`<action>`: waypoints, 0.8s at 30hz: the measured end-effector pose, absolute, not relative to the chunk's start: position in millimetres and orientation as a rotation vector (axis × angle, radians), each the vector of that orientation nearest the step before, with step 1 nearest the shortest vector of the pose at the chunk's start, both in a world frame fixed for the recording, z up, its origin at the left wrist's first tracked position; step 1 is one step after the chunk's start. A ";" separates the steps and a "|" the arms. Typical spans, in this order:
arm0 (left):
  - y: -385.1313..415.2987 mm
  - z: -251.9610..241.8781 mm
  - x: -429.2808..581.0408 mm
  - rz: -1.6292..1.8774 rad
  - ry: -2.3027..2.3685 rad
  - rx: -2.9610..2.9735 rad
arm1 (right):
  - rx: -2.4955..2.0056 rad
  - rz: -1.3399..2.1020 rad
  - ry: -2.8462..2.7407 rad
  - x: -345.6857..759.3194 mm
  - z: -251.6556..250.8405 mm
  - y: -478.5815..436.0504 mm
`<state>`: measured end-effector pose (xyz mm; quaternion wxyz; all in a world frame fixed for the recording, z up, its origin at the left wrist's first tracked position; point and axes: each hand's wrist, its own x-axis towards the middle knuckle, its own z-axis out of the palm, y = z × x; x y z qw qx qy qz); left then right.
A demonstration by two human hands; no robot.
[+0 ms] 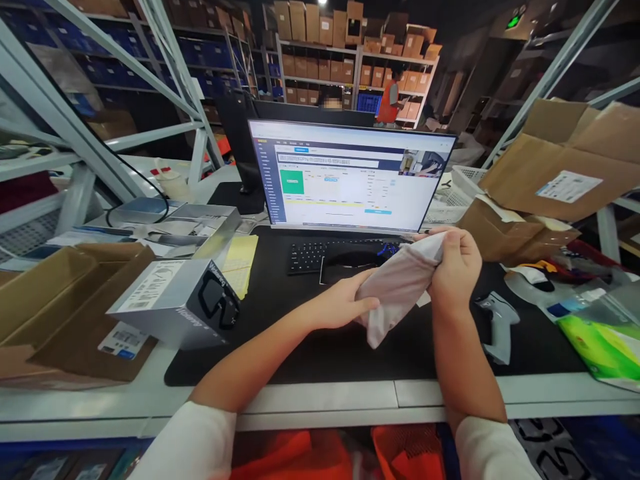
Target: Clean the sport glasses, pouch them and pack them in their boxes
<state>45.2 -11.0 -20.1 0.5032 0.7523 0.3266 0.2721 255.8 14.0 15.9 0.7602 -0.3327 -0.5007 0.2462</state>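
Both forearms are reaching over the pale front edge of the worktop (350,400) and meeting above a black mat (280,353). The left hand (345,303) is gripping the lower part of a pale pink cloth pouch (395,287), its fingers (367,305) pinched together on the fabric. The right hand (457,270) is holding the upper end, its fingers (440,245) clamped around it, so the pouch is hanging slanted in the air between the hands, just above the mat and in front of the keyboard (313,257).

A grey handheld scanner (495,327) is lying on the mat just right of the right forearm. To the left, a silver box (170,300) (a pair of goggles is printed on its side) is sitting beside an open cardboard box (60,300), with a yellow paper (240,263) behind it. Beyond the keyboard a monitor (350,177) is showing a form page. Far back, a person in an orange vest (390,100) is standing by shelves of cartons.
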 end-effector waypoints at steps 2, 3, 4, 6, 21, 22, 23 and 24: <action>-14.4 -22.2 50.6 0.644 0.794 1.709 | -0.744 0.541 -1.050 268.0 17.2 22.4; -15.4 -23.1 52.0 0.636 0.807 1.683 | -0.767 0.531 -1.040 275.1 17.8 27.0; -15.6 -23.7 52.0 0.631 0.825 1.688 | -0.789 0.513 -1.025 283.2 18.4 31.8; -13.2 -23.9 47.7 0.658 0.887 1.767 | -0.771 0.434 -0.935 302.0 20.3 41.8; 76.9 -4.0 54.3 1.427 1.048 1.838 | -0.498 0.137 -0.620 379.0 23.3 63.6; 79.3 -4.3 54.7 1.204 1.123 1.971 | -0.493 0.149 -0.617 379.1 23.1 63.7; 79.9 -4.6 54.7 0.984 1.219 2.124 | -0.478 0.168 -0.608 380.0 22.8 64.1; 78.9 -4.9 54.7 0.812 1.331 2.283 | -0.456 0.196 -0.594 381.6 22.2 65.0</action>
